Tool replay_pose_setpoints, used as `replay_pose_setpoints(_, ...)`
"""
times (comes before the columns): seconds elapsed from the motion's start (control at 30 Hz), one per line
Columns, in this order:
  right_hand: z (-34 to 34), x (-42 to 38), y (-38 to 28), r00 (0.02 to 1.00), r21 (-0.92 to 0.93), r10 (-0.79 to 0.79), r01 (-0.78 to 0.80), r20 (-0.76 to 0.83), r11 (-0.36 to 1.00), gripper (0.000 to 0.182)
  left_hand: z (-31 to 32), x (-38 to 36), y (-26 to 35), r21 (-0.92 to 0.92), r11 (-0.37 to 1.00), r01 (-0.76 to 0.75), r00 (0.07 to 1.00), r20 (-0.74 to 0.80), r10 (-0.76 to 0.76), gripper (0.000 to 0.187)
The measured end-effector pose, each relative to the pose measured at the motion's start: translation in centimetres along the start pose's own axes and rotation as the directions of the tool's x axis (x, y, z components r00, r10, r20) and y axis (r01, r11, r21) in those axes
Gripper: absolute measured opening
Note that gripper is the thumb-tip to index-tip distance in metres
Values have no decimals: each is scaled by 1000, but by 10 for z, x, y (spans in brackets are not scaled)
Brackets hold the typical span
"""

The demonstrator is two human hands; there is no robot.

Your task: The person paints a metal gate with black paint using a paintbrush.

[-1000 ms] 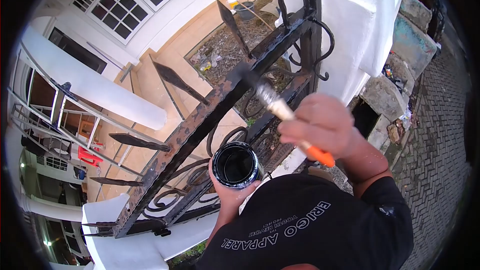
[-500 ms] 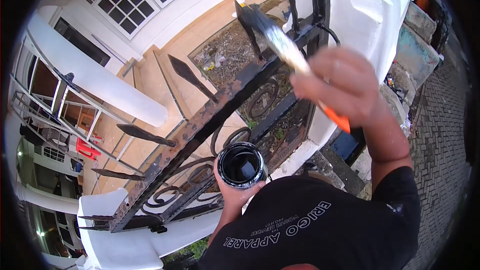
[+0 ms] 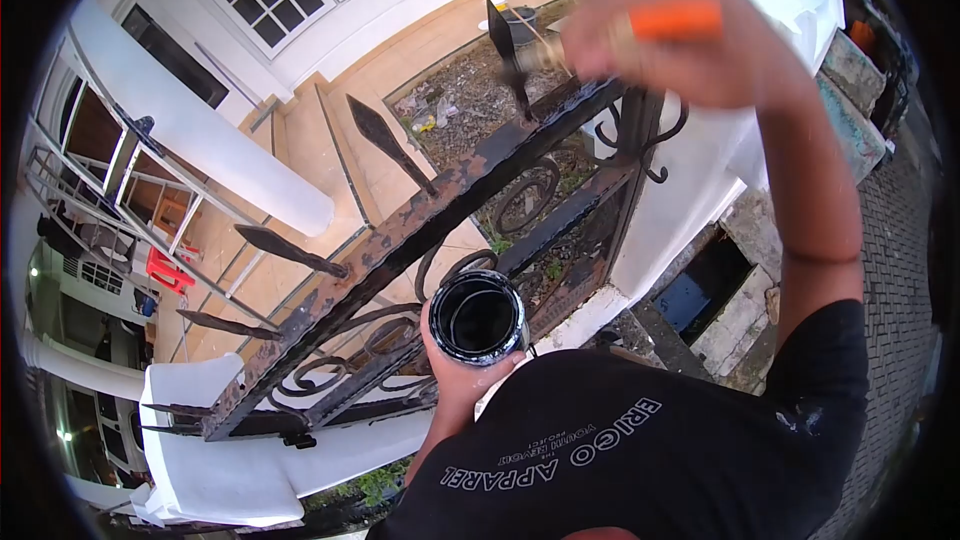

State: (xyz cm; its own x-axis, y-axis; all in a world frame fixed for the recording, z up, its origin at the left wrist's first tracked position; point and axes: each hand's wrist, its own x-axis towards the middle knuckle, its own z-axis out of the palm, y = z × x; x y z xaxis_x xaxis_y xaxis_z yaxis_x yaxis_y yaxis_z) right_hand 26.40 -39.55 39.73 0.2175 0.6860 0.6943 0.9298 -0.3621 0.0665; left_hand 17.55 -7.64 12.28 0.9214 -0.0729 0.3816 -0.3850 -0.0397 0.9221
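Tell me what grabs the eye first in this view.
The rusty black iron fence with spear tips crosses the middle on a slant. Below it, the left hand holds an open tin of black paint; at top, the right hand grips an orange-handled brush above the rail.

Black shirt (image 3: 640, 460), white print reading upside down in this view: "ERIGO APPAREL"; the smaller line beneath is illegible.
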Motion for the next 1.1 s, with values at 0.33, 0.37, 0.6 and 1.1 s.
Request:
replay_pose_setpoints(0.33, 28, -26, -23, 984, -426, -168, 128, -56, 896, 13, 6, 4, 8, -53, 999, -10, 1000, -1, 10, 121)
replay_pose_setpoints(0.37, 42, -39, -30, 995, -409, -92, 98, 34, 907, 13, 5, 4, 8, -58, 998, -3, 1000, 5, 3, 121)
replay_pose_setpoints(0.6, 19, -27, -14, 988, -214, -103, 127, 118, 969, 11, 5, 2, 1, -70, 997, -36, 999, 9, 37, 120)
replay_pose_setpoints(1.1, 49, -46, -58, 998, -260, 15, 1, 58, 966, 18, -4, -2, 0, -141, 990, -1, 999, -35, -4, 118)
